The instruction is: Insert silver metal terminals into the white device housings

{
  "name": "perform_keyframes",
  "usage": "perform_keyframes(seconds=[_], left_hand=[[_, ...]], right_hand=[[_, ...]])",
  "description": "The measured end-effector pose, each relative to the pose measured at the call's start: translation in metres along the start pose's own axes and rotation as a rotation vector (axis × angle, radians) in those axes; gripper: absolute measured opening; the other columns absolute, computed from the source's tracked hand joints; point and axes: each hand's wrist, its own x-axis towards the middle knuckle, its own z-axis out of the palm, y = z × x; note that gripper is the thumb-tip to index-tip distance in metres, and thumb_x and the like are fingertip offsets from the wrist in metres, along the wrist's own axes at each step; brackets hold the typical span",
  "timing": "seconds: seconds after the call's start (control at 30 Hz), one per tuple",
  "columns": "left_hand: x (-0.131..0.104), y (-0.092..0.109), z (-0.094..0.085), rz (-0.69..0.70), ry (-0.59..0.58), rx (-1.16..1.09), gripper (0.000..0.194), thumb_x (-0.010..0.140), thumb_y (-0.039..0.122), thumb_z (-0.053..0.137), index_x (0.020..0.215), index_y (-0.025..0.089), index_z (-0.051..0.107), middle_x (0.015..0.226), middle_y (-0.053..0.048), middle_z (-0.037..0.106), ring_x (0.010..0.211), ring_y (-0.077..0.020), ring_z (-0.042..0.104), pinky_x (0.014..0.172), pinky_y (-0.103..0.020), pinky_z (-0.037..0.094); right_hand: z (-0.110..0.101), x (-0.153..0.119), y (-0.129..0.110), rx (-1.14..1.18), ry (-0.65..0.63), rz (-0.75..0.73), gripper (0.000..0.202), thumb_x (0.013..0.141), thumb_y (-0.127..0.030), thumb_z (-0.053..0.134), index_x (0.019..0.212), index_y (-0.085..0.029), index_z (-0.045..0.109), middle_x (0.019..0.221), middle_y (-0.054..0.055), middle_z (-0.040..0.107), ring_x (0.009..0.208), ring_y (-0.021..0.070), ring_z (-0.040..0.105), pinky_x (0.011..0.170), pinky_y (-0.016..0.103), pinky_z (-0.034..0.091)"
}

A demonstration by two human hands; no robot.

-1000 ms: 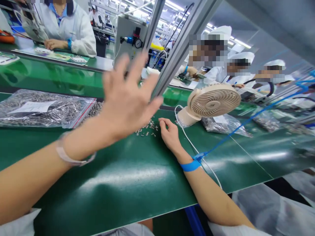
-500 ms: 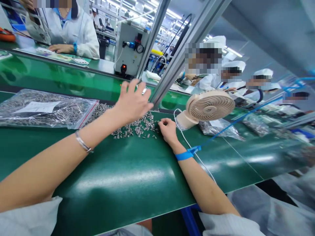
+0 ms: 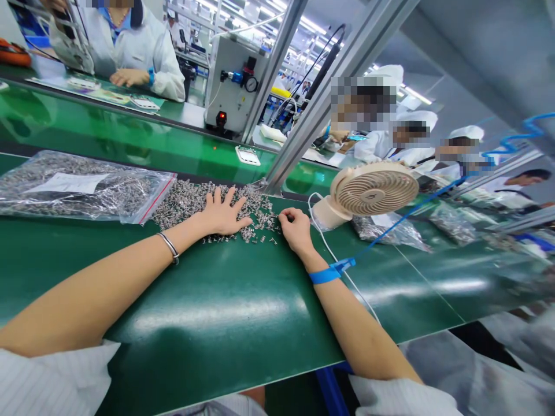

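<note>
Small metal parts (image 3: pixel 182 199) lie in a loose heap on the green tabletop (image 3: pixel 208 300). My left hand (image 3: pixel 222 214) is spread flat over the heap, fingers apart, palm down. At the right edge of the heap my right hand (image 3: pixel 296 228) rests on the table with thumb and forefinger pressed together; whatever is between them is too small to make out. A blue strap (image 3: pixel 326 274) circles the right wrist. Left of the heap lies a clear zip bag (image 3: pixel 87 188) filled with similar metal parts, a white label on it.
A beige fan (image 3: pixel 373 188) with a white cable stands right of my right hand. Behind the heap rises a metal post (image 3: pixel 303 127). A white-framed piece (image 3: pixel 247 155) lies on the green strip beyond. More bags (image 3: pixel 390 228) lie to the right. People sit across and along the line.
My left hand has come down from above the heap onto the parts, moving slightly left. The white-framed piece is now uncovered. My right hand has stayed in place.
</note>
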Motion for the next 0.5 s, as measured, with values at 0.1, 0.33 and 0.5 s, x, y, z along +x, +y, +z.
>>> perform_keyframes(seconds=[0.1, 0.33, 0.5], left_hand=[[-0.0017, -0.0005, -0.0014, 0.003, -0.023, -0.003, 0.077, 0.082, 0.07, 0.022, 0.146, 0.029, 0.013, 0.154, -0.01, -0.003, 0.137, -0.0464, -0.002, 0.106, -0.064, 0.007], [-0.001, -0.0003, -0.0022, 0.016, -0.055, -0.042, 0.078, 0.079, 0.074, 0.014, 0.146, 0.034, 0.011, 0.154, -0.007, -0.004, 0.137, -0.0464, -0.003, 0.105, -0.065, 0.005], [0.0001, 0.0014, -0.0011, 0.028, -0.073, -0.063, 0.08, 0.077, 0.077, 0.016, 0.145, 0.035, 0.012, 0.155, -0.005, -0.004, 0.136, -0.0465, -0.005, 0.106, -0.064, 0.003]], right_hand=[[-0.0013, -0.0021, -0.0007, 0.009, 0.015, 0.026, 0.015, 0.071, -0.027, 0.043, 0.069, -0.019, 0.055, 0.068, 0.004, 0.057, 0.067, 0.0186, 0.053, 0.071, 0.037, 0.046], [-0.0047, -0.0045, -0.0074, -0.001, -0.011, 0.025, 0.009, 0.065, -0.026, 0.053, 0.065, -0.019, 0.058, 0.076, 0.005, 0.056, 0.069, 0.0181, 0.051, 0.076, 0.036, 0.043], [-0.0081, -0.0058, -0.0101, 0.034, 0.007, 0.038, 0.009, 0.069, -0.023, 0.046, 0.062, -0.02, 0.05, 0.063, 0.0, 0.05, 0.061, 0.0154, 0.046, 0.066, 0.031, 0.039]])
